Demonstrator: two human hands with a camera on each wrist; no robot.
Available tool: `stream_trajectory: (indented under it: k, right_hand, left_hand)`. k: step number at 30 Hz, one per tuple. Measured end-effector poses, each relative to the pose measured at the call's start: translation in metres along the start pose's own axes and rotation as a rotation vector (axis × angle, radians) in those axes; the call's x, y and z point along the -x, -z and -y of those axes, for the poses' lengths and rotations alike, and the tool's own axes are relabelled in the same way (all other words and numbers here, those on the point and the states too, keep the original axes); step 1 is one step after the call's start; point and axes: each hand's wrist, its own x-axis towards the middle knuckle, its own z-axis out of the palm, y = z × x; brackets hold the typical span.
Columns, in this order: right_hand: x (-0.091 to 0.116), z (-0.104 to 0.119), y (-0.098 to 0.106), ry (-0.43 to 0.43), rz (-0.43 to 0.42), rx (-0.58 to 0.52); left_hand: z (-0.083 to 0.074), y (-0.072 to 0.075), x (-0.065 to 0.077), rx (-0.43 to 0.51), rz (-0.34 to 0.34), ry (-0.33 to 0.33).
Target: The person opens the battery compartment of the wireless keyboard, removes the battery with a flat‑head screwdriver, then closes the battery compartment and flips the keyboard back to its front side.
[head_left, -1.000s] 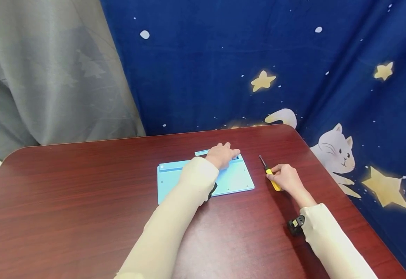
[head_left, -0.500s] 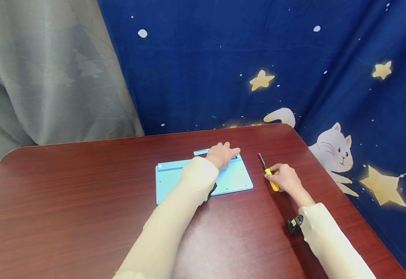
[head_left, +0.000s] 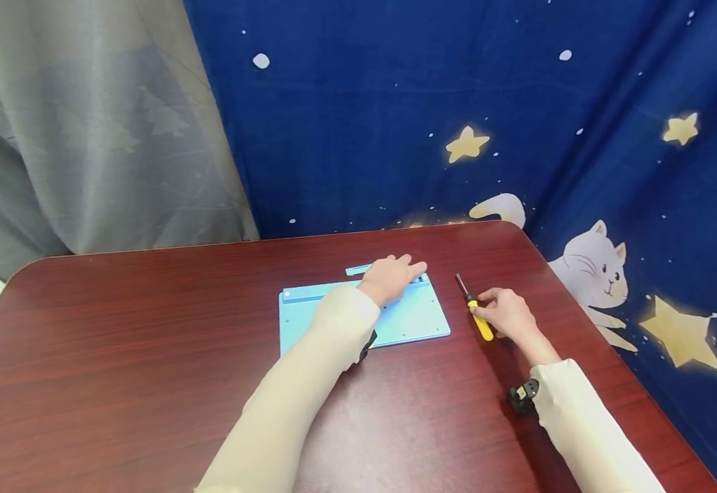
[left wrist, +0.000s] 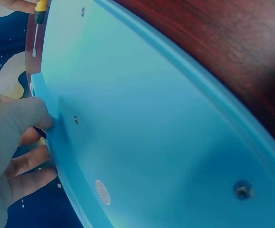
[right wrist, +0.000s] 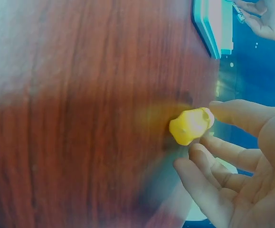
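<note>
A light blue keyboard [head_left: 416, 318] lies underside up, with small screws in its back and a raised ridge [left wrist: 68, 161] along the far side. My left hand [head_left: 389, 279] is over the right part of that ridge. In the left wrist view its thumb [left wrist: 42, 114] touches the ridge, while the other fingers reach past the far edge. I cannot tell whether it pinches something there. To the right, my right hand [head_left: 506, 315] pinches a screwdriver [head_left: 480, 323] by its yellow handle, the metal shaft pointing away from me. The right wrist view shows the handle [right wrist: 190, 126] nearly end-on.
Just behind the keyboard lies a narrow light blue strip [head_left: 358, 270], partly covered by the left hand. Everything sits on a dark red wooden table [head_left: 148, 342]. A blue curtain [head_left: 358, 123] with stars and a cat hangs right behind the table's far edge.
My left wrist and sleeve have shifted slightly leftward, with the fingers still at the ridge. The screwdriver has turned a little in my right hand. The head view has moved slightly.
</note>
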Motion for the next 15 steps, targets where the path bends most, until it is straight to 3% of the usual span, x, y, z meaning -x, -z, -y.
stream_trajectory:
  k: [15]
  right_hand:
    - [-0.0034, 0.0016, -0.0045, -0.013, -0.006, -0.036]
  left_hand:
    - [0.0003, -0.0022, 0.0040, -0.027, -0.067, -0.027]
